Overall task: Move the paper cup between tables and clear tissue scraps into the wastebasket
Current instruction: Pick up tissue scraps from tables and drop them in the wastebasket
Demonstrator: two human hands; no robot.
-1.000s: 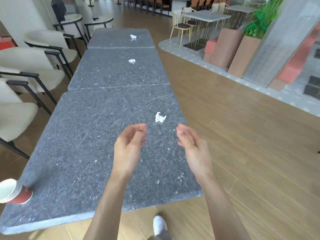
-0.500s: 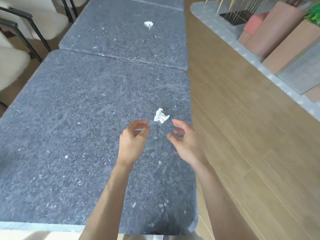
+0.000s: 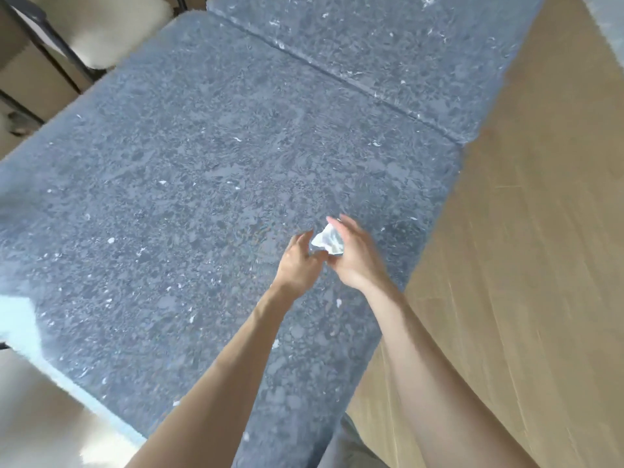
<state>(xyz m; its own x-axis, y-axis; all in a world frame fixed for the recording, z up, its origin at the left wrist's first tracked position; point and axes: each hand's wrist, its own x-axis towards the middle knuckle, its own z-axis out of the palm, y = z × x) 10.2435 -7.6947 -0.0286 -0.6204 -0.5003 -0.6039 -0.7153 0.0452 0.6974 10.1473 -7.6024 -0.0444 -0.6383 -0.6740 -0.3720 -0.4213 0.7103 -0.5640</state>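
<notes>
I am reaching both arms out over the near grey stone table point(image 3: 202, 197), and everything here sits relative to that slab. My right hand point(image 3: 358, 255) is holding the crumpled tissue scrap point(image 3: 327, 240) toward the table's right edge, fingers curling round it from the far side; whether it is resting on the stone or lifted, I cannot tell. My left hand point(image 3: 299, 261) is closing in just beside it, fingertips loosely bent and touching near the scrap's lower corner. A second table point(image 3: 405, 45) is butting against the far end, a cream chair point(image 3: 108, 32) standing off the left side, wooden floor point(image 3: 540, 265) running along the right.
</notes>
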